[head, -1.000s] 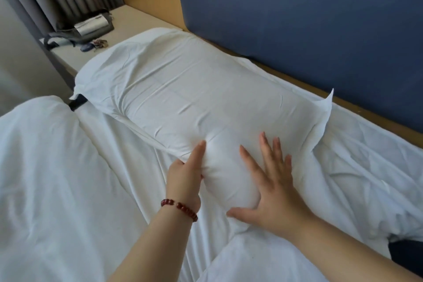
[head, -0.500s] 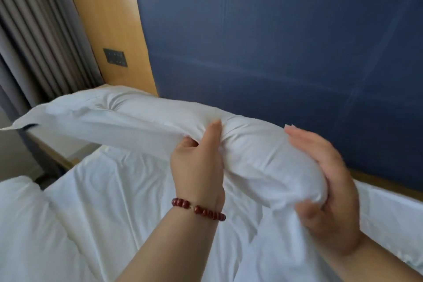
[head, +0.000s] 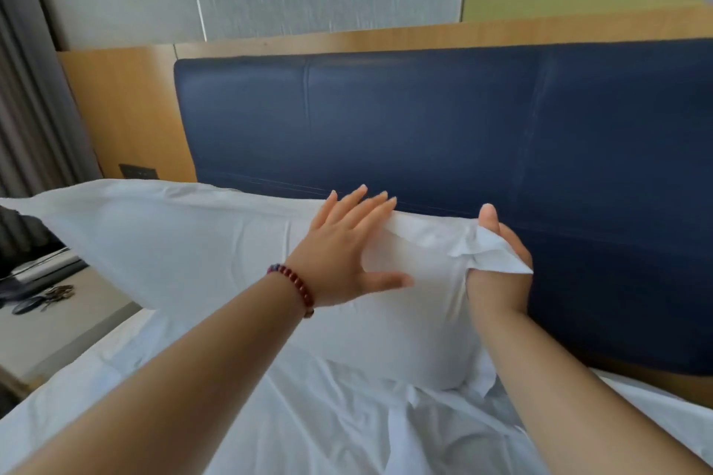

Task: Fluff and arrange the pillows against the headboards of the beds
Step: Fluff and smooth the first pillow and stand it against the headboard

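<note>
"Pillow point(head: 216, 258) edges first: where did they run?"

"The long top edge lay along the lower part of the headboard point(head: 424, 127). Its right end stood on the bed sheet point(head: 328, 416) below the headboard, and its left end reached out past the headboard's left side. Above the pillow, the headboard's panel stayed bare and open."

"And the surfaces?"

"The pillow was plump, in a white, creased cloth case. The headboard was smooth, padded dark blue with stitched seams, framed in pale wood."

"The hands?"

"The left hand point(head: 339, 258), with a red bead bracelet point(head: 297, 287) at the wrist, lay flat on the pillow's face. Its fingers were straight and spread, with the tips at the top edge. The right hand point(head: 497, 270) clutched the pillow's right end, thumb up, and a loose flap of the case draped over its palm."

"Any change from half a second before?"

"Both hands had pinched the pillow then. Since that moment the left had released it and flattened, and the pillow had turned upright against the headboard."
</note>
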The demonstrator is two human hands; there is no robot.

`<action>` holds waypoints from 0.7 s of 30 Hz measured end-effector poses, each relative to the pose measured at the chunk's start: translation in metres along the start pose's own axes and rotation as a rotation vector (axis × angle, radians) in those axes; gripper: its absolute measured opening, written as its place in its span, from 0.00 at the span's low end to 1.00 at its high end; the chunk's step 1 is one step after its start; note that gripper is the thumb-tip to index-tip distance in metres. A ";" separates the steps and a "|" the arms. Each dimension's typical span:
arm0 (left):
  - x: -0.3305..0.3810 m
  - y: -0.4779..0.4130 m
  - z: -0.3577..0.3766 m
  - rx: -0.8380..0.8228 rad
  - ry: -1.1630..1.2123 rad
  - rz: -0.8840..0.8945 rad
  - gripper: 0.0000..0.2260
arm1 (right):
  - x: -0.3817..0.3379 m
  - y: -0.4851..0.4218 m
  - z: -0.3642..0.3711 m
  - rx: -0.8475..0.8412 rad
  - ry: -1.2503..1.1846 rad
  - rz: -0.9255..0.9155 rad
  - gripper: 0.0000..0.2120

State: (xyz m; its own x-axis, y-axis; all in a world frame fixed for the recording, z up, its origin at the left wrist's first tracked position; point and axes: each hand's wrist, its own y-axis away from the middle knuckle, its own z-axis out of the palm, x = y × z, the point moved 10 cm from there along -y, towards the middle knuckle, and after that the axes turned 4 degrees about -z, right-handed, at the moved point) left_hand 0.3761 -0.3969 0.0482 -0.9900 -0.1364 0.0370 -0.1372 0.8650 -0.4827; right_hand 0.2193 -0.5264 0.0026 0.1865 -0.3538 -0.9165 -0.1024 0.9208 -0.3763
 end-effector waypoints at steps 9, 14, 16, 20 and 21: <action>-0.011 -0.089 0.064 -0.216 -0.223 -0.008 0.59 | -0.048 -0.021 0.007 -0.197 0.175 -0.547 0.22; -0.019 -0.116 0.081 -0.268 -0.232 -0.029 0.55 | 0.000 -0.061 0.040 -0.415 0.925 -0.612 0.35; -0.021 -0.125 0.089 -0.299 -0.238 -0.030 0.51 | 0.021 -0.072 0.039 -0.453 0.943 -0.597 0.39; -0.014 -0.141 0.104 -0.289 -0.283 -0.003 0.47 | 0.049 -0.090 0.030 -0.443 0.765 -0.476 0.44; -0.013 -0.144 0.107 -0.280 -0.292 -0.005 0.46 | 0.058 -0.090 0.027 -0.440 0.721 -0.427 0.46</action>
State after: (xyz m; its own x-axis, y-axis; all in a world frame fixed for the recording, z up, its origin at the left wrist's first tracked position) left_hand 0.4119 -0.5712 0.0231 -0.9435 -0.2376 -0.2311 -0.1860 0.9566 -0.2241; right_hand 0.2656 -0.6259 -0.0128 -0.3401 -0.7984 -0.4970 -0.5518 0.5973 -0.5820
